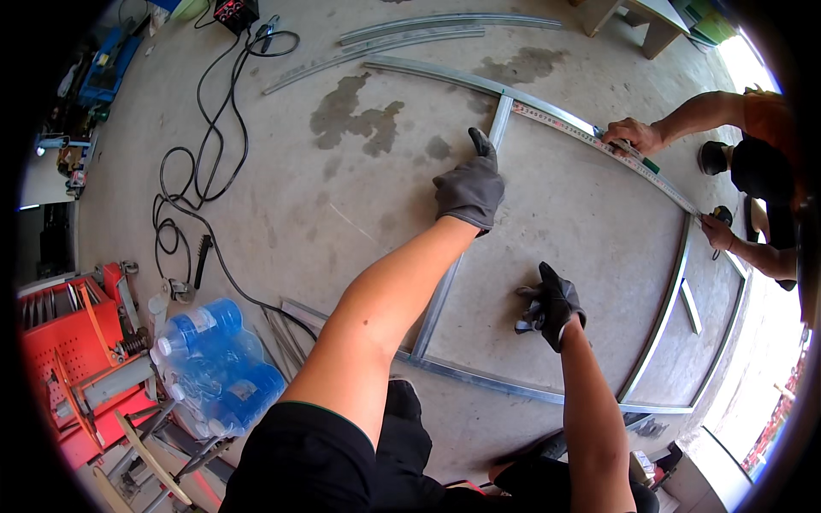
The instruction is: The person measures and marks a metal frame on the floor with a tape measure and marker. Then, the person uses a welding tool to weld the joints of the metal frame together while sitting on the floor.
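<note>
The metal frame (547,395) lies assembled on the floor, left hand (469,190) flat on its crossbar (500,120), right hand (552,305) open and empty, measuring apparently unfinished.

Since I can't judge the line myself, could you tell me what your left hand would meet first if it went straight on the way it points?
The left hand points along the crossbar; it would likely first meet the long rail where they join.
</note>
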`<state>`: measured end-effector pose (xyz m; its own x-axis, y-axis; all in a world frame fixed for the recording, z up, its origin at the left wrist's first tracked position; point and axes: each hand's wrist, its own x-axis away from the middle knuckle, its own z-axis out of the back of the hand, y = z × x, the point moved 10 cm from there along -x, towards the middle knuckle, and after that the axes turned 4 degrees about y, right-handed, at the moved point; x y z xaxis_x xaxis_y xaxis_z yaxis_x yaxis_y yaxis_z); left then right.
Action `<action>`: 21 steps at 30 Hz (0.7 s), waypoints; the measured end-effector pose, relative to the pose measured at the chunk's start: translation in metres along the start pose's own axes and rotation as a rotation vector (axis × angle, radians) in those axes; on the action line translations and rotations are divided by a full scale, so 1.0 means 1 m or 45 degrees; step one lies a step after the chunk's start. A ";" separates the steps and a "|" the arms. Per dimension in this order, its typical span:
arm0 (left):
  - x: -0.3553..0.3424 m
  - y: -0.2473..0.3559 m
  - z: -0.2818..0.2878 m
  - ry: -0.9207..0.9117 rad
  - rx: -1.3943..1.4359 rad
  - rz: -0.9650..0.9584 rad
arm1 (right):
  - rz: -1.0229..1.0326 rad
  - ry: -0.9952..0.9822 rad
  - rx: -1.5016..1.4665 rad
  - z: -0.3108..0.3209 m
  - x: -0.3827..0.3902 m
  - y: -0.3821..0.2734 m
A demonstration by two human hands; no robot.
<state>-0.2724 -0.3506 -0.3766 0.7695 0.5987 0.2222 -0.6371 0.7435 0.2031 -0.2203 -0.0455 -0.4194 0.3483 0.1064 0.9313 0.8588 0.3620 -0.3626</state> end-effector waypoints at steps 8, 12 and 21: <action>0.003 0.004 0.007 0.046 -0.046 -0.041 | 0.000 -0.027 -0.017 -0.001 -0.001 0.000; 0.002 0.003 0.004 0.103 -0.108 -0.009 | -0.012 -0.037 0.003 -0.003 0.001 -0.001; 0.000 0.002 -0.002 0.142 -0.121 0.007 | -0.074 -0.044 -0.041 0.000 -0.005 0.003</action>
<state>-0.2738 -0.3486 -0.3777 0.7696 0.6282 0.1144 -0.6383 0.7620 0.1097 -0.2193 -0.0454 -0.4250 0.2850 0.1178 0.9513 0.8891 0.3383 -0.3082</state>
